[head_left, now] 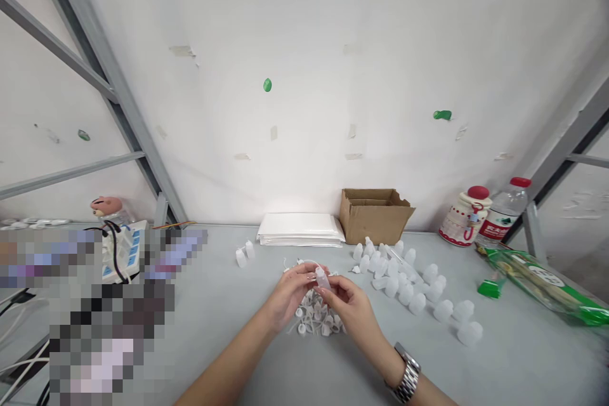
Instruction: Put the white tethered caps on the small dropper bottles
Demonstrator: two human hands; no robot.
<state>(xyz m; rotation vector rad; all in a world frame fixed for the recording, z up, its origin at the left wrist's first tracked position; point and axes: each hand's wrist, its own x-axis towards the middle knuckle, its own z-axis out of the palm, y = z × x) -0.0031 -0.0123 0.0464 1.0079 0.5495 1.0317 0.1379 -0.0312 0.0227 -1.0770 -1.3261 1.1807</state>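
Grey worktop [214, 330]: carries the items listed below; meets the wall at its far edge.
Loose bottles [406, 294]: translucent; spread to the right of the hands, toward the near right.
White stack [299, 228]: flat layers, set near the wall.
Cardboard box [375, 225]: open-topped, just right of the white stack; contents hidden.
Left hand [291, 292]: grasping the held bottle, fingers at its upper part.
Right hand [351, 304]: grasping the same bottle, thumb near its lower end.
Pile of white parts [318, 313]: lies beneath the hands; small pieces with thin tails, apparently caps.
Standing bottles [241, 258]: two, upright, beyond the left hand; apparently capped.
Held bottle [322, 278]: tilted, raised between both hands above the pile.
Step in hand: judged to be two-handed fitting at the bottle's top; seating of any cap cannot be told.
Next move: calls for a steady body grip, cap aligned with the neck, and even pressure.
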